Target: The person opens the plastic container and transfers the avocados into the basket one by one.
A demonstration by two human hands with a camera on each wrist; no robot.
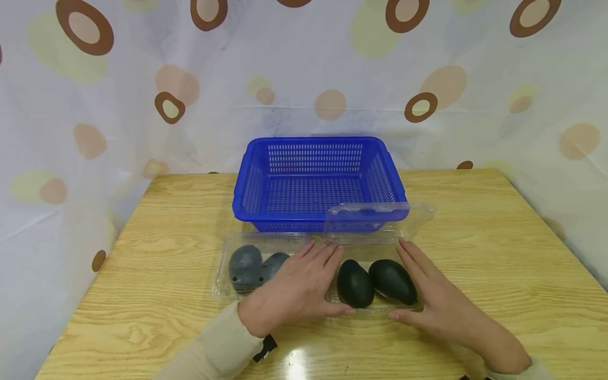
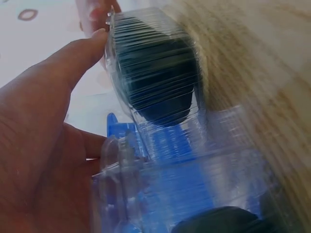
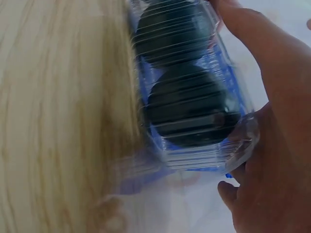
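Observation:
A clear plastic clamshell box (image 1: 370,252) stands between my two hands, its lid (image 1: 419,215) raised at the back. Two dark green avocados (image 1: 355,284) lie side by side in it. My left hand (image 1: 304,285) holds the box's left side, thumb at the front edge and fingers toward the back. From the right, my right hand (image 1: 442,303) holds it the same way; its thumb lies along the near rim in the right wrist view. A second clear box (image 1: 221,272), lid down, sits to the left with two dark avocados (image 1: 245,266), partly hidden by my left hand.
A blue perforated plastic basket (image 1: 242,211) stands behind the boxes, near the table's back edge; the raised lid overlaps its front in the head view. The wooden table (image 1: 157,295) meets a patterned cloth (image 1: 294,68) at the back and sides.

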